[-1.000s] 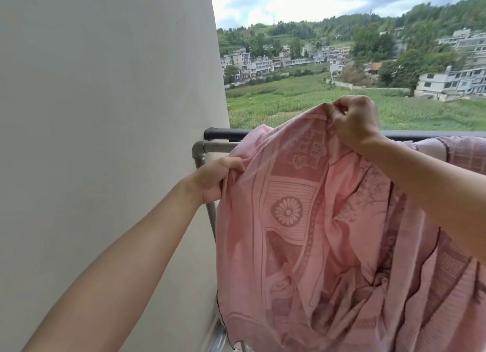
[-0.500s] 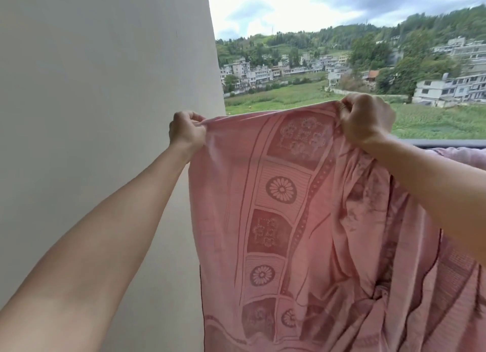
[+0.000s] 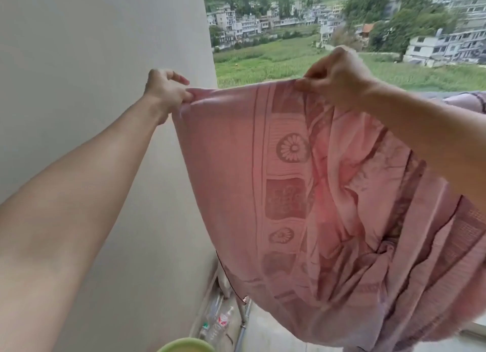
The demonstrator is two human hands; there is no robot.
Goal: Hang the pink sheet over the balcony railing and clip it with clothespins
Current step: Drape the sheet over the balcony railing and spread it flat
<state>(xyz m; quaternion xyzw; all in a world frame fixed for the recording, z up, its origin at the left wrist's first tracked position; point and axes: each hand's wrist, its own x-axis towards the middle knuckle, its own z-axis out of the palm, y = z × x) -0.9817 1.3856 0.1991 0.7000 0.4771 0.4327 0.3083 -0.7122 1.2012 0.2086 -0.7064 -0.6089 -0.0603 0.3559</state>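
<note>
Pink sheet [image 3: 302,193] hides most of railing [image 3: 447,95]; green bowl [image 3: 185,346] cut off at bottom edge; bottles [image 3: 218,322] blurry.

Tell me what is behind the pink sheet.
The pink sheet, stretched between left hand and right hand, hides most of the railing; only a post and plastic bottles show below.

no readable text, plastic bottle [image 3: 219,322] label red and white, too blurred

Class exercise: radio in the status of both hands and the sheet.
Left hand and right hand pinch the pink sheet by its top edge. Held up, spread. No clothespins visible.
</note>
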